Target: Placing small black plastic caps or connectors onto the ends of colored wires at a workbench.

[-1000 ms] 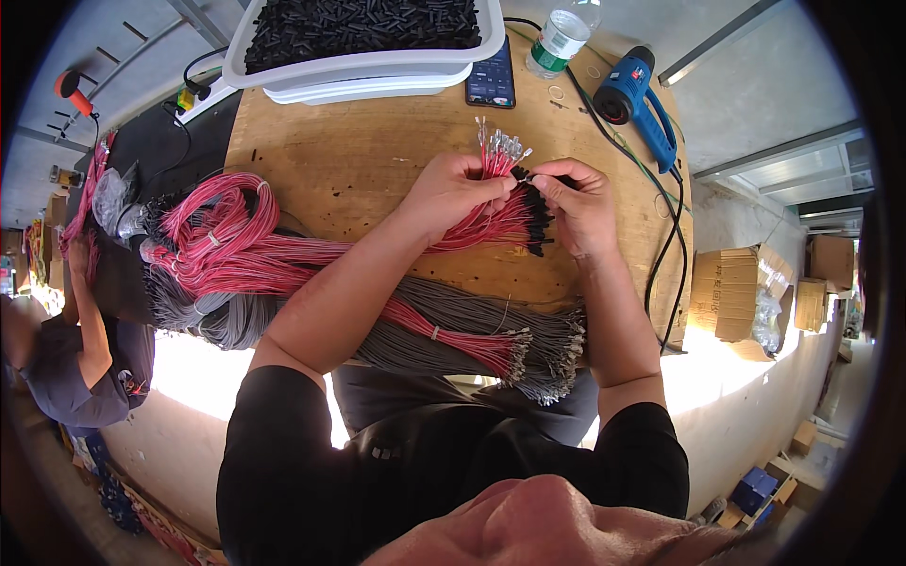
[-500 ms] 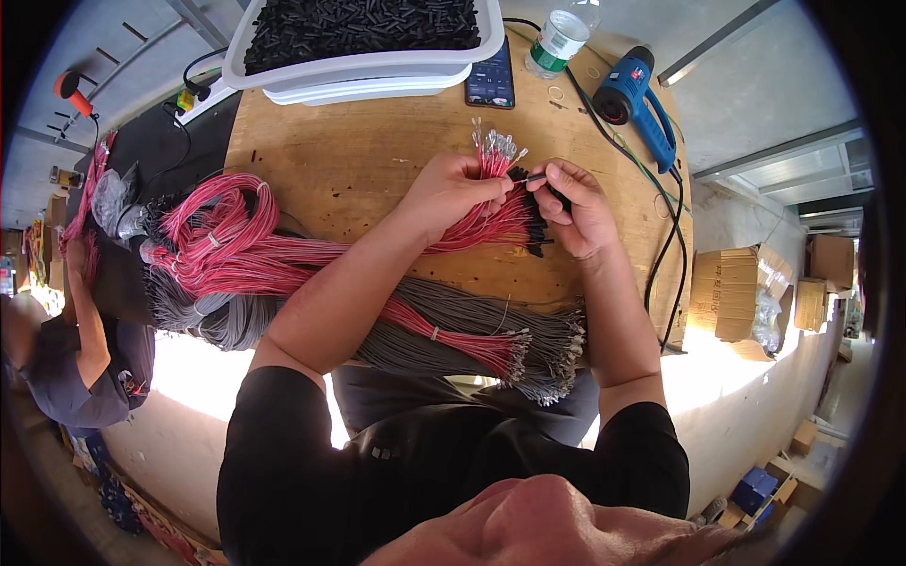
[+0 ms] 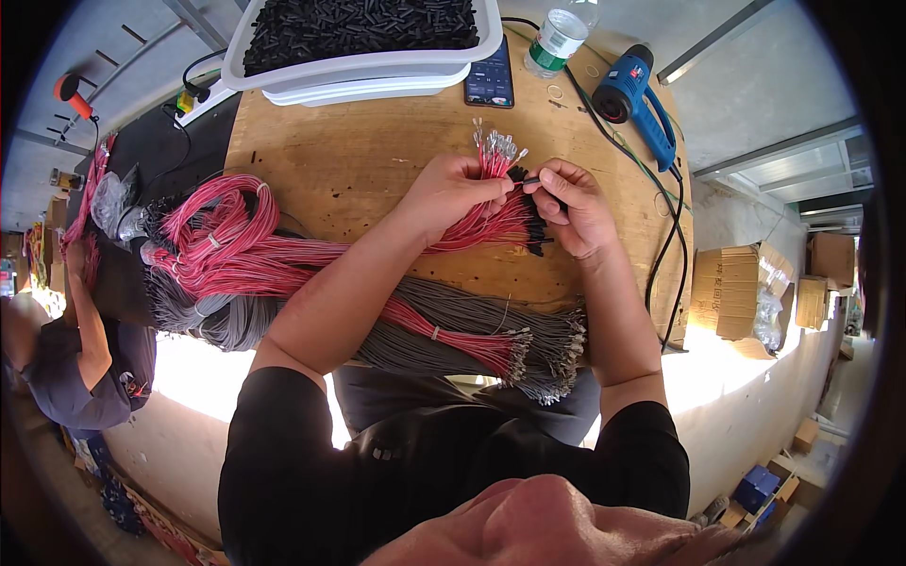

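Observation:
My left hand is closed round a bunch of red wires whose bare metal terminals stick up past the fingers. Between the thumb and fingers of my right hand a small black sleeve is pinched, at the end of one wire coming from the left hand. Below the hands, more red wires fan out and end in black sleeves. Grey wires and a tied red bundle lie nearer to me, their metal ends to the right.
A white tub heaped with black sleeves stands at the back beside a phone, a plastic bottle and a blue heat gun. Black cable runs down the table's right side. Coiled red wires lie left; another person works beyond.
The black sleeve in my right hand has moved slightly left, closer to my left fingers. My left hand and the wire bunch stay put.

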`<action>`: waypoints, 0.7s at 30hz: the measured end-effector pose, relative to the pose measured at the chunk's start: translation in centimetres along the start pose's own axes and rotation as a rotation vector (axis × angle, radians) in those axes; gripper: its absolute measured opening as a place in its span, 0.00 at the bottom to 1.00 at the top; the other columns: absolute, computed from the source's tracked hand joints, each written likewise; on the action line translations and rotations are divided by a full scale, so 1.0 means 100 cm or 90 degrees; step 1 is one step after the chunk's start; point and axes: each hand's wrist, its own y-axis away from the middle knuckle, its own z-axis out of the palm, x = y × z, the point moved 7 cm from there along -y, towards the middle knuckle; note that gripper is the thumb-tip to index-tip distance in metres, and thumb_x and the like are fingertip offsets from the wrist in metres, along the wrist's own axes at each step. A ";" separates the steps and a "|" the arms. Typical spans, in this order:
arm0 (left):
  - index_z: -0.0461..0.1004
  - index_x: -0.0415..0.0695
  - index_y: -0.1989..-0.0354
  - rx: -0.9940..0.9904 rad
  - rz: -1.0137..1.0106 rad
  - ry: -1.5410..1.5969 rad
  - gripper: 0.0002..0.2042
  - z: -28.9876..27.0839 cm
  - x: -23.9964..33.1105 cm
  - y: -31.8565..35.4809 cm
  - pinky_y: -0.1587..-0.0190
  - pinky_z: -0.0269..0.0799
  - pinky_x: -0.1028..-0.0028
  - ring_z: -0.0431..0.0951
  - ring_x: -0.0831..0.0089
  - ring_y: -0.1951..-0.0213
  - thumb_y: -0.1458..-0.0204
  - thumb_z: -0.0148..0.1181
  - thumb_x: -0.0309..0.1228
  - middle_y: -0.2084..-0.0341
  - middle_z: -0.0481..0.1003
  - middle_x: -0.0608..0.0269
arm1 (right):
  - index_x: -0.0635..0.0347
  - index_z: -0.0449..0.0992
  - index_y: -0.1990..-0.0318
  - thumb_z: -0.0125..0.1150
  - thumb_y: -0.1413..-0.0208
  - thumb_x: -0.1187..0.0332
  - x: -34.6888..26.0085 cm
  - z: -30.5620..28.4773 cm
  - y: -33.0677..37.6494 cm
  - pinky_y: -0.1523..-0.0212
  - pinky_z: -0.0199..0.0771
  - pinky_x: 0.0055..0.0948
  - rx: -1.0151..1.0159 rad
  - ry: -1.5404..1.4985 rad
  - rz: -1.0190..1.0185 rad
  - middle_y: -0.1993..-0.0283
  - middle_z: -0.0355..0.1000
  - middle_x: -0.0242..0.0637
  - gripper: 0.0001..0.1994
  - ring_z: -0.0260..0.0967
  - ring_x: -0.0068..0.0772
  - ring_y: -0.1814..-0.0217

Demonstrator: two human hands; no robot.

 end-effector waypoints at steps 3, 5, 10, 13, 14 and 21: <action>0.79 0.34 0.66 -0.010 0.002 -0.007 0.08 0.000 -0.001 -0.001 0.68 0.70 0.78 0.75 0.79 0.73 0.44 0.65 0.28 0.76 0.78 0.63 | 0.67 0.77 0.58 0.62 0.38 0.72 0.001 -0.001 -0.001 0.79 0.54 0.14 0.002 0.012 -0.004 0.65 0.78 0.39 0.07 0.57 0.14 0.78; 0.79 0.34 0.66 -0.015 0.004 -0.012 0.08 0.001 -0.001 -0.001 0.68 0.70 0.78 0.75 0.79 0.73 0.44 0.65 0.28 0.76 0.78 0.63 | 0.67 0.77 0.58 0.62 0.38 0.73 0.003 -0.001 -0.001 0.79 0.54 0.14 0.007 0.022 -0.003 0.65 0.78 0.39 0.06 0.57 0.14 0.78; 0.79 0.34 0.65 -0.020 0.004 -0.010 0.08 0.003 0.002 0.002 0.68 0.69 0.78 0.75 0.79 0.73 0.44 0.66 0.29 0.76 0.77 0.64 | 0.67 0.77 0.60 0.63 0.38 0.70 -0.003 0.000 0.000 0.80 0.52 0.14 0.015 0.031 -0.017 0.65 0.78 0.39 0.07 0.57 0.14 0.78; 0.80 0.35 0.64 -0.009 0.023 -0.002 0.09 0.005 0.006 0.004 0.67 0.70 0.79 0.75 0.80 0.72 0.44 0.66 0.30 0.75 0.78 0.65 | 0.67 0.77 0.59 0.62 0.39 0.71 -0.008 -0.006 -0.001 0.80 0.53 0.13 0.044 0.005 -0.032 0.66 0.78 0.39 0.07 0.58 0.15 0.78; 0.80 0.35 0.64 -0.011 0.022 -0.002 0.09 0.006 0.005 0.003 0.67 0.70 0.79 0.75 0.80 0.72 0.44 0.66 0.30 0.75 0.78 0.65 | 0.67 0.78 0.59 0.62 0.39 0.71 -0.010 -0.010 -0.001 0.80 0.52 0.13 0.065 0.000 -0.044 0.66 0.78 0.39 0.07 0.58 0.15 0.78; 0.81 0.35 0.60 0.013 0.033 -0.098 0.10 0.004 0.006 0.003 0.66 0.69 0.80 0.74 0.83 0.71 0.43 0.66 0.31 0.73 0.78 0.67 | 0.66 0.78 0.58 0.63 0.39 0.73 -0.020 -0.021 0.000 0.80 0.53 0.13 0.126 0.014 -0.120 0.65 0.78 0.37 0.06 0.59 0.15 0.77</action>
